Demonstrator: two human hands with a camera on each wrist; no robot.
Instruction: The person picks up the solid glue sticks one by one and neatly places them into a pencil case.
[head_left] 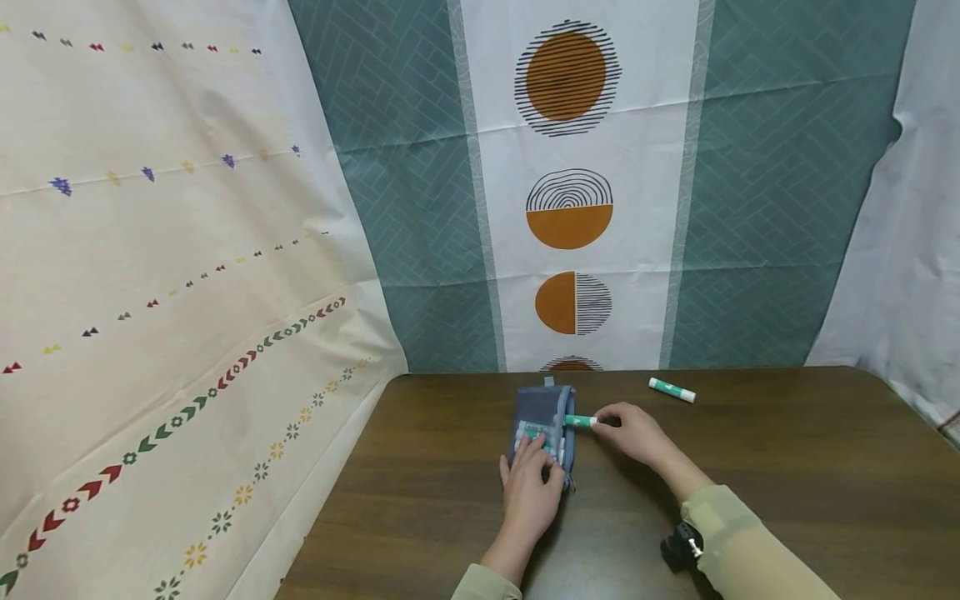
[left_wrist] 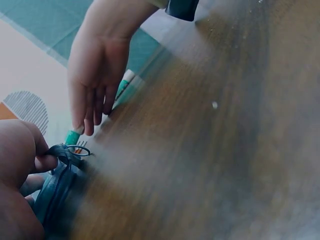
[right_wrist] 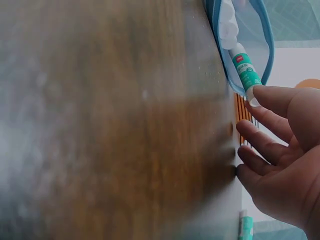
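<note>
A blue zip pouch (head_left: 537, 403) with a see-through panel lies on the table. My left hand (head_left: 531, 492) holds its near end, thumb and finger pinching the edge beside the zipper in the left wrist view. My right hand (head_left: 633, 435) pinches the white end of a green-and-white glue stick (right_wrist: 246, 70) between thumb and index finger; the other fingers are loosely bent. The stick's far end is inside the pouch's open side. White ends of other sticks (right_wrist: 228, 27) show in the pouch. Another glue stick (head_left: 672, 390) lies on the table, right of the pouch.
The brown wooden table (head_left: 420, 492) ends at a patterned cloth (head_left: 585, 317) hanging behind it. A pale cloth (head_left: 225, 375) hangs along the left side. A dark device (head_left: 681, 547) is on the right wrist.
</note>
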